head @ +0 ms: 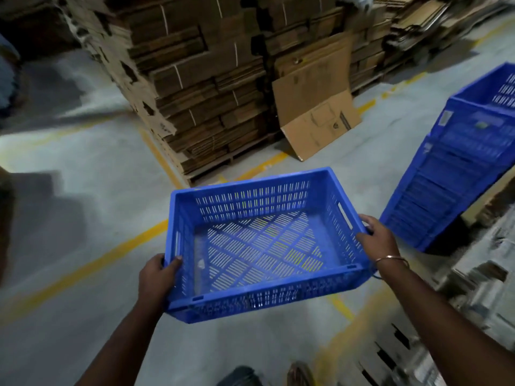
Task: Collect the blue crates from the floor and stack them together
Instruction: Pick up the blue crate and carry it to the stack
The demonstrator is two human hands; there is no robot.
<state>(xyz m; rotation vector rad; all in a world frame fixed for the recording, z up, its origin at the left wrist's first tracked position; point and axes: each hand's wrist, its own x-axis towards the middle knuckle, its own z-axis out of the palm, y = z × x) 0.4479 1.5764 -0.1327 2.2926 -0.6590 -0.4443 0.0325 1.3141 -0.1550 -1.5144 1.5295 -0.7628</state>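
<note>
A blue slotted plastic crate was held in the air above the grey concrete floor, its open top facing the camera and nothing visible inside but the perforated base, through which the floor's yellow lines showed. To the right, apart from the carried crate, stood a stack of blue crates, nested one in another and appearing to lean in the wide-angle view; what the top one held could not be told. The left hand gripped the crate's left end near its near corner, thumb hooked over the rim onto the inner wall and fingers hidden under the outside. The right hand gripped the right end, fingers curled over the rim beside the handle slot, with a thin metal bangle on that wrist. Beyond the crate rose a tall pile of flattened cardboard boxes on a wooden pallet, and a loose cardboard sheet leaned against the pile near its right side. More flattened cardboard lay stacked at the far right, and pale, blurred cartons stood along the right edge close to the right forearm. Open floor lay between the carried crate and the stack.
</note>
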